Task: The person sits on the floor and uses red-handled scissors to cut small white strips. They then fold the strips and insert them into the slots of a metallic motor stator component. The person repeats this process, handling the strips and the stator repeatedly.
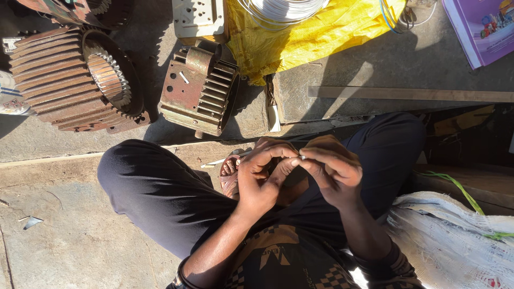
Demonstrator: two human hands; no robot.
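I sit cross-legged on the concrete floor in dark trousers. My left hand [262,174] and my right hand [332,168] meet above my lap, fingertips pinched together. Between them I hold a small pale piece [301,157], thin like a bit of wire or sleeve; its exact kind is too small to tell. Both hands grip it at the same spot. My sandalled foot [229,176] shows just left of my left hand.
Two rusty finned motor housings [69,80] [198,91] lie ahead on the floor. A yellow sheet [316,32] with a white wire coil [281,10] rests on a stone slab [407,75]. A white woven sack [455,241] lies at right, a purple booklet [482,27] at top right.
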